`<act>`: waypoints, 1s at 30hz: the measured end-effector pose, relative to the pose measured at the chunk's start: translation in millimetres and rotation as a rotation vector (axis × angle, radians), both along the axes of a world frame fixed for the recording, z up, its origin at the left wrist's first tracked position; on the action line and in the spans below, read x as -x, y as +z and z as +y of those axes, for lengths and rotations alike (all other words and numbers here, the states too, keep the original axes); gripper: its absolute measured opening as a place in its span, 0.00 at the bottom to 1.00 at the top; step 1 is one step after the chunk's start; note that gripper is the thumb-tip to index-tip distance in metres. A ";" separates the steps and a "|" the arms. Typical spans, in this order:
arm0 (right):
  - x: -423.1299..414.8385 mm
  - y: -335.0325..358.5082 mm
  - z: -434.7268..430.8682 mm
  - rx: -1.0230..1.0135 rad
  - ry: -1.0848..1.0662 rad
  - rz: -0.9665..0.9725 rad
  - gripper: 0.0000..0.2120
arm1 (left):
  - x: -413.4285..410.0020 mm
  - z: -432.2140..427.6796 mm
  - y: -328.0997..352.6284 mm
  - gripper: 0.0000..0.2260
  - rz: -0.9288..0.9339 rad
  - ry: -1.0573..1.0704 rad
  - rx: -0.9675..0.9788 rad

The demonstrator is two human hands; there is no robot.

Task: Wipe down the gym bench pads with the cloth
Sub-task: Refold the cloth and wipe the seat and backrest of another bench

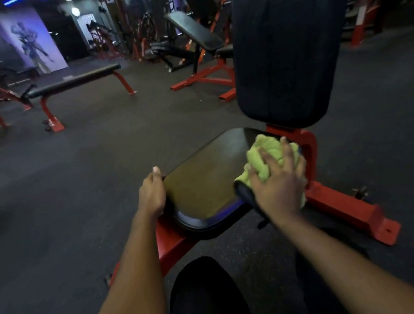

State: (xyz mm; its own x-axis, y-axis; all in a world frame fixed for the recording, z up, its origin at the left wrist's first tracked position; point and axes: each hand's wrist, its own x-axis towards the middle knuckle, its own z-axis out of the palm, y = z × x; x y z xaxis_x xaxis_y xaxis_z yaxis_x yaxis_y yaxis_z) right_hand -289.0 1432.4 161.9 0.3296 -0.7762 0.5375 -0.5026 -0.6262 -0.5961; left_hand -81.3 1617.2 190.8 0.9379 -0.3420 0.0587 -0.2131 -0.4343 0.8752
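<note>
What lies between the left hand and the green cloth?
Only bare seat pad, in the head view; the left hand holds its edge, the right hand presses the cloth.

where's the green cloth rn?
Head view, right of centre: the green cloth is bunched under the right hand at the right edge of the seat pad, just below the upright back pad.

Cloth (266, 154) on seat pad (204, 183), at right edge near far right corner, under right hand (278, 184). Left hand (152, 193) on seat pad's left edge. Back pad (290, 40) upright behind seat pad's far edge. Flat bench (72, 82) far left on floor (95, 158); incline bench (194, 32) behind, left of back pad.
</note>
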 end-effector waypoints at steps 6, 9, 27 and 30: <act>-10.0 30.9 -83.3 -0.252 -0.111 -0.002 0.25 | 4.1 0.7 0.1 0.26 -0.073 0.019 -0.017; -8.7 29.4 -74.8 -0.095 -0.098 0.198 0.25 | 4.6 1.4 -6.2 0.24 -0.106 0.037 0.017; -103.4 57.1 -43.4 0.318 0.664 0.590 0.21 | -6.5 -6.1 -20.4 0.16 -0.140 0.107 0.057; -59.9 67.1 -66.1 0.209 0.470 0.629 0.24 | -1.5 -5.4 -10.5 0.13 -0.133 0.114 -0.027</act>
